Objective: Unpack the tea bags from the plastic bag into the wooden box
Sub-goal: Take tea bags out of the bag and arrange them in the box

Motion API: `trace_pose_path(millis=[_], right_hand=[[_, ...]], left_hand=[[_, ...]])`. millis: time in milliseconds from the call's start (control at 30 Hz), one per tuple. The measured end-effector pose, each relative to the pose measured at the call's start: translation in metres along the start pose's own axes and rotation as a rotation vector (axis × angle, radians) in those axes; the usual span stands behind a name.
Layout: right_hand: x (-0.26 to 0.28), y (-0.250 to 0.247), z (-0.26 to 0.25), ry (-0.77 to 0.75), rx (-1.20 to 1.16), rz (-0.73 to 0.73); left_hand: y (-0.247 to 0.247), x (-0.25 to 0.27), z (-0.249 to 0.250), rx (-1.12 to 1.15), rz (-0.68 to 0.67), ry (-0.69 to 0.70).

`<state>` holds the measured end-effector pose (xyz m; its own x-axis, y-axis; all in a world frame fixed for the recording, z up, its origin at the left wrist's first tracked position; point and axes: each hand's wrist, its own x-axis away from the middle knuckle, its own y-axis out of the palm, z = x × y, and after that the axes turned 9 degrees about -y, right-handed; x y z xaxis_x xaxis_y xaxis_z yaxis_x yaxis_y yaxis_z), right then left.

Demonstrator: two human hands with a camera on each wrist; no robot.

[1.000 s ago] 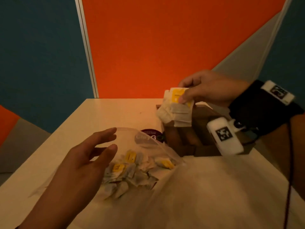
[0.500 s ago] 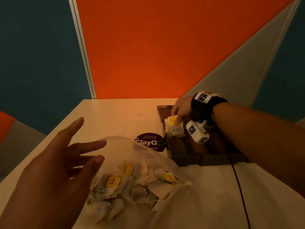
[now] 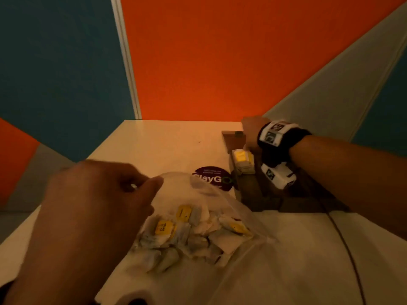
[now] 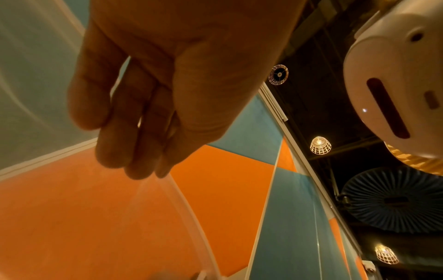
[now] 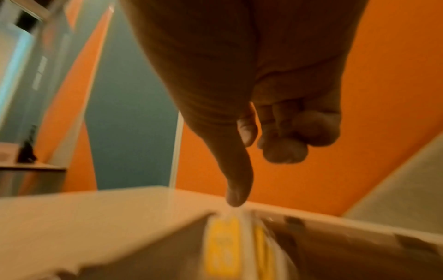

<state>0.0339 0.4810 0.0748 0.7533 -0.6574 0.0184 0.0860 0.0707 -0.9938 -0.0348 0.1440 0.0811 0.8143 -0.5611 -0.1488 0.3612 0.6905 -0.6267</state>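
Orange and teal wall panels back your pale table (image 3: 167, 146). Plastic bag (image 3: 211, 194): clear, crumpled, lying near you, holding loose white tea bags (image 3: 182, 236) with yellow tags. Wooden box (image 3: 253, 190): dark, open, a small stack inside. Your left hand (image 3: 97, 205) pinches the bag's rim; your right hand (image 3: 251, 133), fingers curled, grips nothing above the box.

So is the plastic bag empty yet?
No, in the head view the plastic bag lies on the table with a heap of tea bags visible inside it, several showing yellow tags.
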Motion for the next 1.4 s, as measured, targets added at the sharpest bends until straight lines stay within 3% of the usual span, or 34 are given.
trace_pose_path(millis=[100, 200, 267, 333, 400, 567, 833, 1133, 1400], right_hand=[[0.047, -0.037, -0.022, -0.074, -0.125, 0.177], [0.13, -0.077, -0.052, -0.237, -0.405, 0.272], [0.188, -0.09, -0.079, -0.391, -0.543, 0.173], [0.228, -0.081, -0.107, -0.535, -0.658, -0.045], [0.24, -0.057, -0.128, -0.585, -0.521, -0.147], [0.199, -0.009, -0.145, -0.493, -0.313, -0.128], [0.158, 0.002, -0.165, -0.486, 0.0, -0.279], [0.14, 0.019, -0.181, -0.519, 0.016, -0.293], [0.141, 0.031, -0.174, -0.465, -0.002, -0.146]], left_hand=[[-0.008, 0.01, 0.012, -0.172, 0.023, 0.046], [-0.011, 0.018, 0.021, -0.189, 0.072, 0.06], [-0.01, 0.023, 0.022, -0.192, 0.06, 0.076], [-0.01, 0.03, 0.024, -0.184, 0.034, 0.096], [-0.009, 0.037, 0.027, -0.18, 0.014, 0.127], [-0.009, 0.051, 0.029, -0.147, -0.025, 0.155], [-0.015, 0.058, 0.017, -0.315, -0.054, 0.214], [-0.007, 0.077, -0.015, -0.625, -0.512, 0.121], [-0.003, 0.074, -0.034, -0.772, -0.505, 0.064]])
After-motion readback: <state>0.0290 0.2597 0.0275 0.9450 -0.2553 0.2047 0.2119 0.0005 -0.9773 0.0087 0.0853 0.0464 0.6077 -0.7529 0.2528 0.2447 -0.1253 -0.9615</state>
